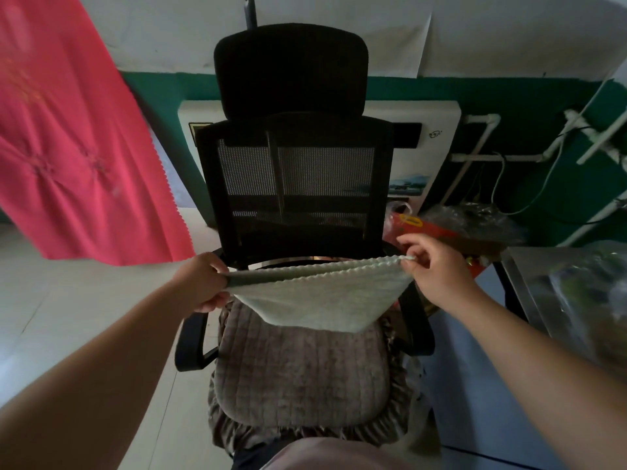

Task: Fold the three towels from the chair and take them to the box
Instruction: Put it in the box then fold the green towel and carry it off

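Observation:
A pale green towel (319,296) hangs doubled over in the air above the seat of a black mesh office chair (295,171). My left hand (203,283) grips its left end, fingers curled round the cloth. My right hand (431,269) pinches the right corner between thumb and fingertips. The towel's two scalloped top edges lie almost together, and its fold sags towards the grey quilted seat cushion (298,371). No other towel shows on the seat, and no box is in view.
A pink-red cloth (74,147) hangs at the left. Behind the chair stands a white appliance (437,137) against a green wall. A red bag and clear plastic wrap (458,228) lie at the right, next to a metal surface (529,266). Pale tiled floor spreads to the left.

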